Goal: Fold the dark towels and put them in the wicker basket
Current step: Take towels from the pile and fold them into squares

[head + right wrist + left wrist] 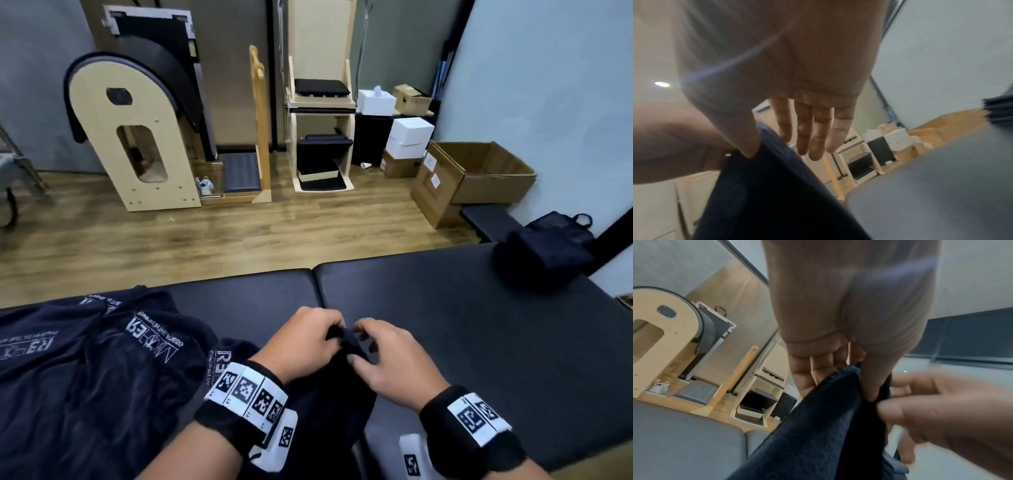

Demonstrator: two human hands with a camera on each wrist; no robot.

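Note:
Both hands meet over the black padded table (445,325), low in the middle of the head view. My left hand (334,334) (838,386) pinches the top edge of a dark towel (329,404) (818,426) between thumb and fingers. My right hand (359,346) (768,144) pinches the same edge beside it, thumb on the cloth (766,194). The towel hangs from both hands toward my body. Several unfolded dark towels with white print lie in a pile (102,370) on the left. A folded dark stack (541,260) sits at the table's far right. A woven tan sliver (626,301) shows at the right edge.
A black mesh bag (568,226) stands behind the folded stack. Past the table's far edge is wooden floor with an open cardboard box (479,178), white boxes (409,135) and wooden exercise equipment (137,137). The table's right half lies between my hands and the stack.

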